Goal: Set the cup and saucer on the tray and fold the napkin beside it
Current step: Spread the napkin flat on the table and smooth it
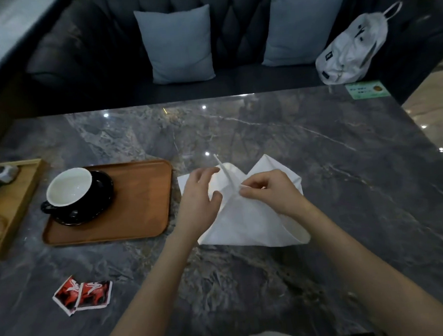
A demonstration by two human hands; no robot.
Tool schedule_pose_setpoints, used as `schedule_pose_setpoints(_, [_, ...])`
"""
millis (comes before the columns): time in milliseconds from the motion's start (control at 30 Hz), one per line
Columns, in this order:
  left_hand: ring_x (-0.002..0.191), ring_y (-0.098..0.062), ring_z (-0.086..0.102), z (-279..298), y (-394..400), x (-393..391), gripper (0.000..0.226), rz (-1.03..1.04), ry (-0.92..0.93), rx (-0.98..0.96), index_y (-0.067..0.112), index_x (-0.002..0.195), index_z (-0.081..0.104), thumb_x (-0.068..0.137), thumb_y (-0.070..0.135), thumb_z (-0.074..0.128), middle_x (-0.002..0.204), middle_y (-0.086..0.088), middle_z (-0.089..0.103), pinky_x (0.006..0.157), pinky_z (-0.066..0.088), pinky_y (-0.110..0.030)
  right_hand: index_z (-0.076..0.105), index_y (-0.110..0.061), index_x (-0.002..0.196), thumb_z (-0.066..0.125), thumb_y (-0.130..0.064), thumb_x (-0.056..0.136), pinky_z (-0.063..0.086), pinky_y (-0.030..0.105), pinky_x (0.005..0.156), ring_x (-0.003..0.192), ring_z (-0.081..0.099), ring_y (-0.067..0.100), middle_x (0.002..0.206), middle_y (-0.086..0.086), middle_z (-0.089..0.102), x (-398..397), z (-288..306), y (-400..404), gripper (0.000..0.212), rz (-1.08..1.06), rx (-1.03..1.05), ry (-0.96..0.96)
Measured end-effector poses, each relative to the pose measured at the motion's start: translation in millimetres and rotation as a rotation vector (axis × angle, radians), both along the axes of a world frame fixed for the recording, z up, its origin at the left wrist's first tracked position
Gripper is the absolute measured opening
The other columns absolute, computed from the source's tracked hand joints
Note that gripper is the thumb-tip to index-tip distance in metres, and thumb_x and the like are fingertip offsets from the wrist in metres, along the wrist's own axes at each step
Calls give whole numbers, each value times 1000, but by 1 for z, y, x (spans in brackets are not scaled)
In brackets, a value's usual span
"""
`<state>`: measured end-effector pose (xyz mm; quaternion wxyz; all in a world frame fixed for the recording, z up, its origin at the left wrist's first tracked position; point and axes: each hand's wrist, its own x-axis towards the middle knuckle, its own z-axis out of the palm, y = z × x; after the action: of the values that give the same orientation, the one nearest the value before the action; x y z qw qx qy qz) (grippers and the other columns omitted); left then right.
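A black cup with a white inside point(69, 187) stands on a black saucer point(100, 204) at the left end of a brown tray point(138, 201). Right of the tray a white napkin point(251, 223) lies partly folded on the marble table, one fold standing up in a thin ridge. My left hand point(200, 198) rests on the napkin's left part with fingers spread. My right hand point(267, 190) pinches a fold of the napkin at its middle.
A light wooden tray point(19, 199) with small items sits at the table's left edge. Two red sachets point(83, 295) lie at the near left. Behind the table a dark sofa holds two blue cushions point(179, 44) and a white bag point(351, 49). A green card point(368, 90) lies at the far right.
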<state>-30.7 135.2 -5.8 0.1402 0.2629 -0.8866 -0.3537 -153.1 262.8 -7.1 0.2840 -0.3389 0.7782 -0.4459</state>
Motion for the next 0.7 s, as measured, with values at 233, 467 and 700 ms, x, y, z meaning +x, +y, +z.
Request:
schedule_pose_setpoints(233, [140, -21, 26, -8, -20, -28, 14, -278, -88, -375, 11, 95, 69, 86, 19, 61, 139, -2, 50, 113, 14, -43, 71, -12, 104, 68, -14, 82, 43, 3, 75, 80, 61, -3, 93, -7, 69, -3, 15, 4, 22, 1, -24, 58])
schedule_pose_setpoints(467, [78, -23, 57, 0, -26, -32, 14, 57, -16, 25, 5, 97, 63, 88, 11, 53, 82, -13, 66, 61, 35, -28, 75, -18, 84, 66, -10, 79, 29, 1, 78, 94, 51, 11, 98, -5, 67, -12, 22, 7, 14, -106, -15, 375])
schedule_pose_setpoints(700, [81, -20, 56, 10, -54, -23, 19, 266, 104, 273, 12, 91, 67, 91, 19, 49, 83, -4, 63, 68, 38, -30, 73, -19, 79, 62, -5, 80, 36, 10, 60, 60, 48, 4, 65, -9, 50, -25, 30, 13, 18, -322, -48, 328])
